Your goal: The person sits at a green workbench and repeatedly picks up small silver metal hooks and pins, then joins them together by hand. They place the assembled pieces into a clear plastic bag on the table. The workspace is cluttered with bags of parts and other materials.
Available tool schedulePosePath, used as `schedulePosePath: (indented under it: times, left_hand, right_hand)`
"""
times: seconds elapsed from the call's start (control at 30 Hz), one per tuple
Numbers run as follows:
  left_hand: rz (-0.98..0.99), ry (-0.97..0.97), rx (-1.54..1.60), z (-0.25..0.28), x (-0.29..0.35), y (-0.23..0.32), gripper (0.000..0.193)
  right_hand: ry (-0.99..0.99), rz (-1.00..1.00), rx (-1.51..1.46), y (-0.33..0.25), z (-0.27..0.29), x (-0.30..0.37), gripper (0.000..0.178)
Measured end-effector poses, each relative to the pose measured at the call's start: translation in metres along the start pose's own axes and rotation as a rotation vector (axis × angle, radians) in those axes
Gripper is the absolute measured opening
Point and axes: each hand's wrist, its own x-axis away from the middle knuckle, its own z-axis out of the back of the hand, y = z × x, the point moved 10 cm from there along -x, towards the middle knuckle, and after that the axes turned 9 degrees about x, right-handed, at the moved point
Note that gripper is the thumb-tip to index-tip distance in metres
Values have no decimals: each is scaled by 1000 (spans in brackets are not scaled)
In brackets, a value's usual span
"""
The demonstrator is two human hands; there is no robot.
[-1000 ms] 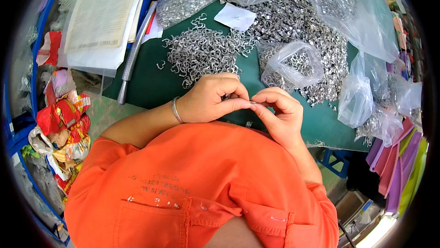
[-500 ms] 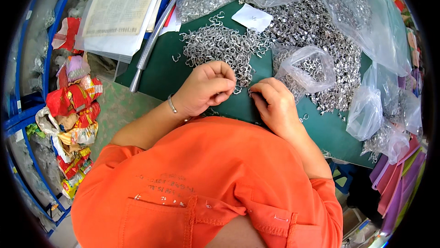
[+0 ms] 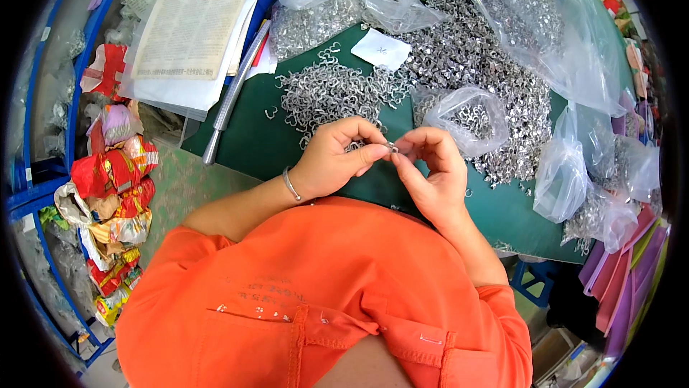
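My left hand [image 3: 341, 150] and my right hand [image 3: 436, 170] meet over the near part of the green table [image 3: 247, 145]. Between their fingertips is a small metal piece [image 3: 392, 148], pinched from both sides; its exact shape is mostly covered by the fingers. Just beyond my left hand spreads a loose pile of small curved metal hooks [image 3: 331, 91]. An opened clear plastic bag [image 3: 465, 124] with similar hooks inside stands beyond my right hand. Behind and to the right of that bag lies a large heap of small shiny metal pieces [image 3: 518, 119].
A white paper slip [image 3: 381, 49] lies between the pile and the heap. At the far left are a printed sheet [image 3: 190, 33] and a metal tube [image 3: 234, 97]. Filled clear bags [image 3: 316, 26] line the back; other bags [image 3: 563, 176] stand right. Shelving with colourful wrappers [image 3: 115, 158] is left.
My hands were apart and now touch at the fingertips around a small metal piece. The right hand has turned and moved to meet the left. The whole view has shifted slightly.
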Motion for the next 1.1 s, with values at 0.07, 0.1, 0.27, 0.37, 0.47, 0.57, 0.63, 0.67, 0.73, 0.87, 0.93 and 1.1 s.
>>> schedulePosePath:
  times: [0.07, 0.1, 0.27, 0.37, 0.47, 0.57, 0.63, 0.67, 0.73, 0.87, 0.93, 1.1]
  left_hand:
    - [-32, 3, -16, 1, 2, 2, 5]
    - [-39, 4, -49, 1, 3, 2, 5]
    - [-167, 41, -190, 0, 5, 16, 8]
    - [-254, 23, -264, -3, 6, 25, 10]
    - [-326, -6, -337, -7, 7, 30, 13]
    - [-308, -9, -330, -9, 7, 34, 14]
    - [-445, -24, -369, -9, 9, 42, 12]
    - [-363, 28, -268, -1, 7, 39, 11]
    - [-196, 132, -67, 12, 9, 31, 8]
    - [-196, 216, -129, 26, 8, 30, 8]
    - [-196, 196, -133, 24, 8, 28, 8]
    - [-156, 188, -97, 20, 8, 23, 9]
  right_hand:
    - [22, -9, -19, 3, 1, 3, 20]
    - [41, 14, -13, 0, 3, 4, 20]
    - [68, 182, 88, -19, 7, 4, 22]
    - [100, 361, 171, -37, 8, 5, 24]
    - [109, 434, 237, -47, 9, 5, 25]
    - [72, 521, 314, -57, 7, 6, 26]
    - [143, 577, 433, -71, 21, 7, 26]
    - [177, 605, 493, -77, 28, 7, 27]
    - [321, 535, 633, -70, 54, 3, 26]
    - [394, 466, 946, -62, 66, -11, 24]
    - [304, 576, 820, -69, 48, -3, 25]
    - [-190, 475, 597, -33, -28, 0, 26]
